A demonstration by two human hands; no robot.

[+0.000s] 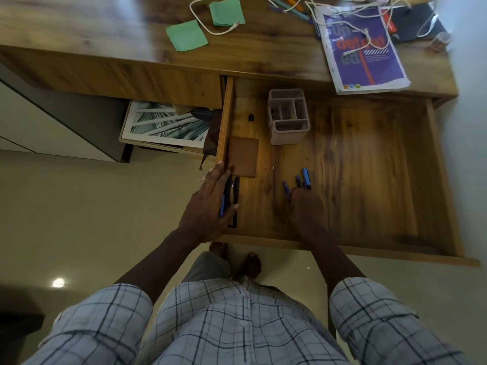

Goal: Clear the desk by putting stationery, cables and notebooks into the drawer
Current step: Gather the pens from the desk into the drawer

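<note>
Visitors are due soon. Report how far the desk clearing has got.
Done: the open drawer holds a pink organizer, a brown pad and black pens. In hand: the right hand grips blue pens low in the drawer; the left hand rests flat on the black pens. Left on the desk: green sticky notes, a white cable, a purple book, coloured pens and a black notebook.

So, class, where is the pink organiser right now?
In the head view, the pink organiser stands inside the open drawer, near its back left, right of a small black item.
</note>
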